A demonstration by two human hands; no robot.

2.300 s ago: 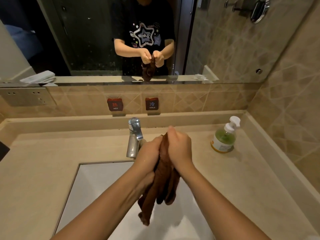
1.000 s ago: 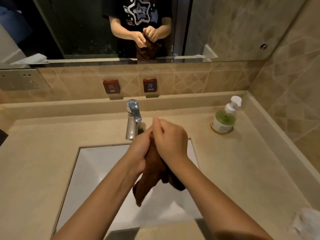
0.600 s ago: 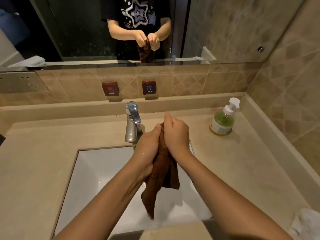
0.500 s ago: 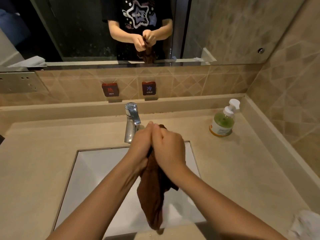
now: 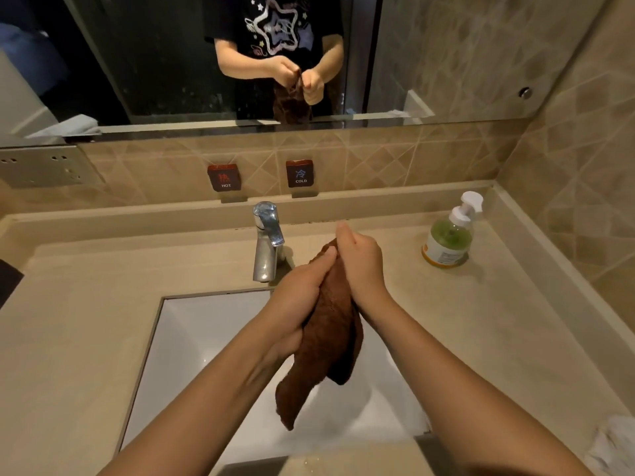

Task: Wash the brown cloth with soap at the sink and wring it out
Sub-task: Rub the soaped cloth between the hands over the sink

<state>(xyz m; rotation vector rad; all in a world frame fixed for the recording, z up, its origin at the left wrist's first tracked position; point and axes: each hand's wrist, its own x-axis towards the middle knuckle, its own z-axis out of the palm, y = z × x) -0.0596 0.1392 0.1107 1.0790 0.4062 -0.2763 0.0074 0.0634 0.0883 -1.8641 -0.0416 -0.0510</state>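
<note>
Step in hand, by my reading: scrubbing. You hold the brown cloth (image 5: 330, 324) pressed between both palms over the sink (image 5: 192, 338), and nothing yet looks like a twist. No lather is visible on the fabric, so I cannot tell whether soap has gone on.

Your left hand (image 5: 299, 297) wraps the cloth from the left side, fingers (image 5: 319, 261) closed around its upper part. Your right hand (image 5: 360, 266) closes on the top end from the right, thumb up. Both grips are firm on the cloth.

Position: the cloth is bunched into a loose roll, clear of the basin, just right of the faucet (image 5: 266, 242). No water stream shows from the spout.

Orientation: the long axis runs near vertical, leaning slightly; the top end sits between your hands and the free tail points down and toward you, to the lower left.

Next move likely calls for sliding the palms against each other along that axis, or rinsing, before you counter-rotate the hands to wring. The soap bottle (image 5: 448, 238) stands on the table well to the right, upright.
</note>
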